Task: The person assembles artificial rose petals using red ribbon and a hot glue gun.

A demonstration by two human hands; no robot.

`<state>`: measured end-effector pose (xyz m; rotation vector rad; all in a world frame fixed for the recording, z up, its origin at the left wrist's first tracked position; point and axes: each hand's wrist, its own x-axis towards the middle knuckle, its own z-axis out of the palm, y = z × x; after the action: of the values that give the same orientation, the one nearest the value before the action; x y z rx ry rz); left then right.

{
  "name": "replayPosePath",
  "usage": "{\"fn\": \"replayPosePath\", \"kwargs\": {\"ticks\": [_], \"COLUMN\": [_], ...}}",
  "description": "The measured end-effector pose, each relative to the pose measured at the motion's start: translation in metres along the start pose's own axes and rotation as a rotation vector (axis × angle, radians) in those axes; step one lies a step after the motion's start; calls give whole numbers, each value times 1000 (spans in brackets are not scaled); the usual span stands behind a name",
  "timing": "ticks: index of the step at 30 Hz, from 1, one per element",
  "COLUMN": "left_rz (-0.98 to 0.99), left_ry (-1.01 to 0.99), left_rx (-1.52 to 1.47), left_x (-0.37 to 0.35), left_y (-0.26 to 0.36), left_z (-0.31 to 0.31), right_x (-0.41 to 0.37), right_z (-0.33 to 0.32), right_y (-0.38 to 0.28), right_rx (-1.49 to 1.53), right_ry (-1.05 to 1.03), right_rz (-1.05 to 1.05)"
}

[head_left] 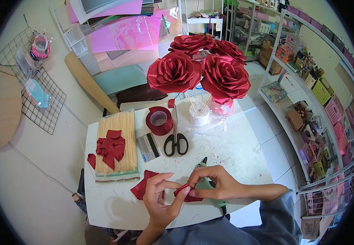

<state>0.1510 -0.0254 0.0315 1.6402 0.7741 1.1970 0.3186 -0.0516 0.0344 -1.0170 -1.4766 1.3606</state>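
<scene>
Near the table's front edge, my left hand point(160, 200) and my right hand point(215, 184) meet over a small piece of red satin ribbon point(194, 198). Both hands pinch it between thumb and fingers, and its upper edge looks curled. Another red ribbon piece point(142, 187) lies flat on the table, partly behind my left hand. A pale green glue gun point(219, 202) rests under my right hand, its dark tip point(204, 160) showing beyond the fingers. Black-handled scissors point(176, 144) and a roll of red ribbon point(159, 121) lie farther back.
Cut red petals point(110, 149) sit on a pack of wooden sticks point(130, 141), with a card point(148, 148) beside it. Several large red ribbon roses point(226, 75) stand at the back right, near a white holder point(199, 116). Loaded shelves point(285, 61) line the right side.
</scene>
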Motion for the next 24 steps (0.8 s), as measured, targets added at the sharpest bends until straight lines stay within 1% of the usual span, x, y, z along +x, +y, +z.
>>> {"fn": "replayPosePath", "kwargs": {"ticks": [2, 4, 5, 6, 7, 8, 10, 11, 13, 19, 20, 22, 24], "left_rz": [-8, -1, -1, -2, -1, 0, -26, -24, 1, -4, -3, -49, -49], "left_ry": [21, 95, 97, 160, 223, 225, 309, 310, 391, 401, 402, 325, 302], "left_rx": [-35, -152, -151, -207, -262, -261, -215, -214, -231, -300, -300, -325, -316], "left_x": [1, 2, 2, 2, 3, 2, 2, 2, 2, 3, 2, 0, 2], "left_y": [0, 0, 0, 1, 1, 1, 2, 2, 1, 0, -1, -2, 0], "left_z": [0, 0, 0, 0, 1, 1, 1, 1, 2, 2, 1, -2, -2], "right_x": [-1, 0, 1, 2, 2, 2, 2, 1, 0, 0, 0, 0, 0], "right_z": [-1, 0, 2, 4, 5, 5, 6, 6, 6, 6, 7, 6, 5], "right_y": [-6, -6, -4, -1, 0, 1, 0, -1, 0, 6, 6, 5, 2], "right_rx": [-17, -35, 17, 69, 68, 70, 72, 32, -8, -43, 0, 41, 94], "right_ry": [-13, -29, 27, 84, 82, 68, 52, 25, -2, 45, 64, 83, 116], "right_rz": [9, 18, -22, -62, -63, -79, -98, -78, -58, -29, -44, -60, -31]}}
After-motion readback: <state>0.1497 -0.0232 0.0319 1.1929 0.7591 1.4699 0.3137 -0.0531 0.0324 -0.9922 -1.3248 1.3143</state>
